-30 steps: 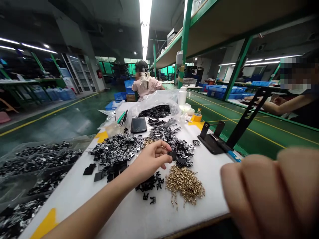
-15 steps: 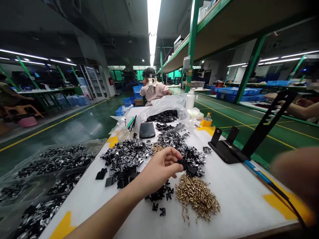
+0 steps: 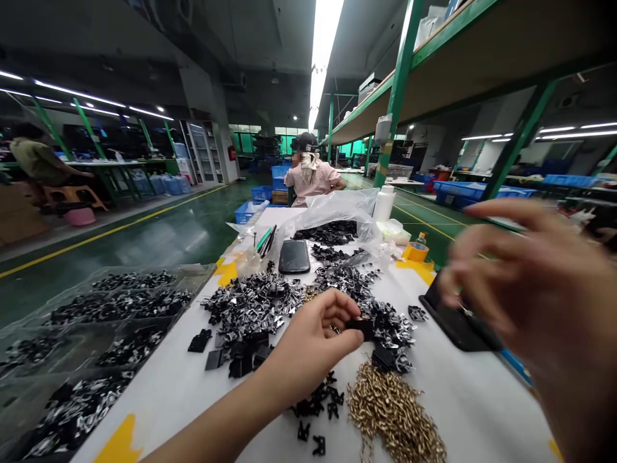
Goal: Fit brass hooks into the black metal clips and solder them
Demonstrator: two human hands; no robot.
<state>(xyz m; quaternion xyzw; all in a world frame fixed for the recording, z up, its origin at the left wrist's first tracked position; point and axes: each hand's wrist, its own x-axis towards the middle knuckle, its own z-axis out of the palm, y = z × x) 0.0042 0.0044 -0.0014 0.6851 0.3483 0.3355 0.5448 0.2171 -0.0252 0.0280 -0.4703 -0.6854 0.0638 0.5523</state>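
Our left hand (image 3: 308, 347) pinches a black clip (image 3: 361, 326) above the surface (image 3: 477, 399); brass hooks (image 3: 395, 415) at 5 o'clock. Right hand (image 3: 540, 302), 3 o'clock, spread, empty. Picking step, we judge; next needs both hands.

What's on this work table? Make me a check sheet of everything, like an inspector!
surface: white table, yellow marks at edges.
job's things: small black part; black-and-silver clips; brass hooks.
clutter: phone, tape roll, bag of black parts, black stand.
hands: left hand pinches the small black part; right hand blurred, fingers spread, empty as far as seen.
cables: blue strip beside the stand, maybe a cable.
surroundings: person in pink top, green shelf post, parts trays.
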